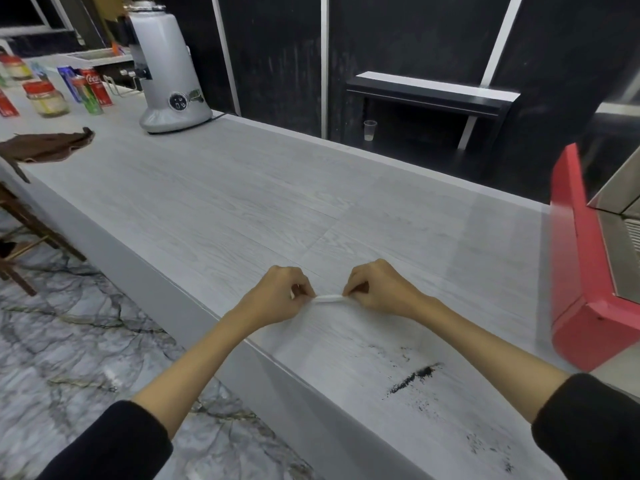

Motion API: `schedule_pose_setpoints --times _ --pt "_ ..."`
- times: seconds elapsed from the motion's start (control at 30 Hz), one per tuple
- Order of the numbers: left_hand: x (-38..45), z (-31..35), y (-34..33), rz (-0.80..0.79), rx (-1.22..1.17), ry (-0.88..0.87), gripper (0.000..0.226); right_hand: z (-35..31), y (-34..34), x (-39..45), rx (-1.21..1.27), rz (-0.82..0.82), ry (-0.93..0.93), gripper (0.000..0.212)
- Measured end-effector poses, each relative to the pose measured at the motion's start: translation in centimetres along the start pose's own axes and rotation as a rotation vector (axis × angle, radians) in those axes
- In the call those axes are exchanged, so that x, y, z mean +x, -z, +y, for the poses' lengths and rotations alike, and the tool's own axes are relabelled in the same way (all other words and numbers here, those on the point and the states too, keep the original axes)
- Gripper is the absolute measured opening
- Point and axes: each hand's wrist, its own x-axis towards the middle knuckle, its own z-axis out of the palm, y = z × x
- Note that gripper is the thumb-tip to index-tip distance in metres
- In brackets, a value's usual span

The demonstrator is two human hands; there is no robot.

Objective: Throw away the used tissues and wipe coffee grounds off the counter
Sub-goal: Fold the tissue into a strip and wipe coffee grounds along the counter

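Black sleeves and bare forearms reach out over a pale tabletop, both hands pinching one tissue.

The left hand and the right hand each have curled fingers closed on an end of a white tissue, twisted into a thin strand stretched between them just above the tabletop near its front edge. Coffee grounds lie in a dark streak on the tabletop, nearer the person and to the right of the hands, with finer specks scattered closer still. A red machine stands at the right edge. Far left, a brown cloth lies on the tabletop; behind it stand a grey grinder, cans and jars.
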Motion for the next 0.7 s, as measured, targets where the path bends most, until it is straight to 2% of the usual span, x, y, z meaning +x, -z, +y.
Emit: schedule_pose_setpoints --times 0.1,0.33,0.7 --pt "1.8 -0.1 0.3 0.067 -0.035 0.009 0.007 0.6 1.3 1.9 -0.005 0.069 -0.023 0.013" --pt "3.5 -1.1 -0.6 0.053 -0.021 0.025 0.01 2.0 -0.1 3.9 -0.11 0.033 -0.085 0.019" --pt "-1.5 0.3 -1.4 -0.106 0.032 -0.121 0.008 0.1 -1.2 -3.3 -0.111 -0.045 0.049 0.021"
